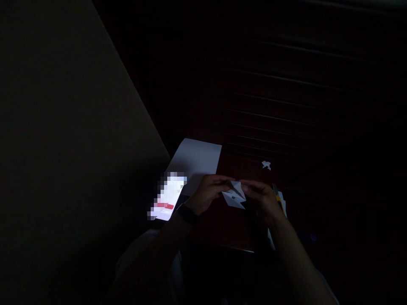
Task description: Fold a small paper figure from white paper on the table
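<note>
A small piece of folded white paper [235, 197] with pointed corners is held between both hands above a dark table. My left hand [211, 188], with a dark band on its wrist, grips the paper's left side, fingers closed. On the other side, my right hand [260, 195] pinches the paper's right edge between thumb and fingers. Dim light hides the finer folds and some of the fingertips.
A lit phone [170, 197], its screen partly pixelated, lies left of my hands. Behind it lies a large white sheet [199, 159]. A small folded paper shape [266, 165] rests toward the back right. Something yellow [280, 203] sits beside my right wrist, near the dark table's [222, 237] right side.
</note>
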The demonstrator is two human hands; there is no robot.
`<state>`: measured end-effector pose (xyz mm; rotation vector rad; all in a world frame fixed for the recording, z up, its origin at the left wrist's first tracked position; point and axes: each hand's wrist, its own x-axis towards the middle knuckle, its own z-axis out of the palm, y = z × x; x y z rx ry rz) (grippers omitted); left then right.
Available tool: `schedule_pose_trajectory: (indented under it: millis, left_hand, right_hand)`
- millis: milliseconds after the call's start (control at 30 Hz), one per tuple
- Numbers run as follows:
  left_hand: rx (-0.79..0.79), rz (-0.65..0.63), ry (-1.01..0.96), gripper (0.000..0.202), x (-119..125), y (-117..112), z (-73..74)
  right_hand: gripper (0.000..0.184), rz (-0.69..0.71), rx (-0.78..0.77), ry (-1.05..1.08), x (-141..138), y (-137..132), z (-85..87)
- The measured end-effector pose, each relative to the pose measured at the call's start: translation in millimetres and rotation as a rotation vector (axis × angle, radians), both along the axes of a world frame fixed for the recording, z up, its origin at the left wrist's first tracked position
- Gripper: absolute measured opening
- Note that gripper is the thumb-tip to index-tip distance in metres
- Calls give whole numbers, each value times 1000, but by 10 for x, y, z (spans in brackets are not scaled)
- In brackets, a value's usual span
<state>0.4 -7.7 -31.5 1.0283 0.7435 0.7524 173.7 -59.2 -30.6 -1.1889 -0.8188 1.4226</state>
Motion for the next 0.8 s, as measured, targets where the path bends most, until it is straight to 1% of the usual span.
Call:
schedule_pose_trajectory:
  millis: [100, 233, 400, 500, 667, 800]
  left_hand:
    - [6, -26, 7, 28, -9, 9, -5]
    - [56, -27, 12, 25, -6, 10, -26]
    - [84, 5, 42, 25, 14, 0, -42]
    - [99, 30, 59, 23, 23, -3, -46]
    - [98, 60, 67, 24, 29, -3, -27]
    - [87, 79, 75, 20, 35, -13, 13]
  right_hand:
    - [23, -4, 15, -56, 10, 2, 5]
    - [18, 8, 30, -90, 13, 3, 21]
    - [16, 11, 11, -50, 4, 1, 22]
    - [15, 16, 24, -27, -5, -4, 33]
    - [21, 65, 67, -34, -21, -18, 69]
    - [26, 116, 98, -41, -32, -14, 77]
